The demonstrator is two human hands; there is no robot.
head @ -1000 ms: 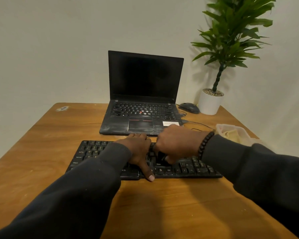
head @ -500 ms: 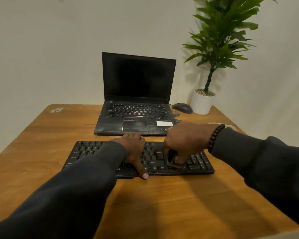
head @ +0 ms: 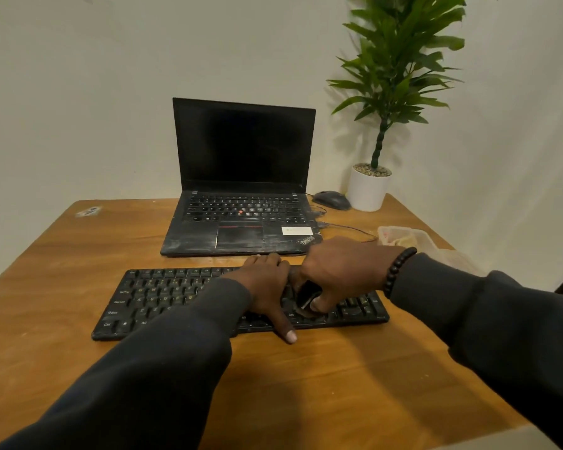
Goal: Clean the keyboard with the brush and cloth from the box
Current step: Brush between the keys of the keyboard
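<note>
The keyboard [head: 182,297] lies at lower centre of the frame; the left hand [head: 267,284] rests flat, fingers together, pinning it. The right hand [head: 342,271] pinches a dark brush [head: 306,298] against the right-hand keys. Short, light strokes between rows would lift dust without dislodging keys.

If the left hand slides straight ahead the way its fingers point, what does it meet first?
Probably the front edge of the open laptop. The left hand lies flat on the keyboard, fingers pointing away from the person, with fingertips close to that edge; the exact gap is hard to judge.
</note>
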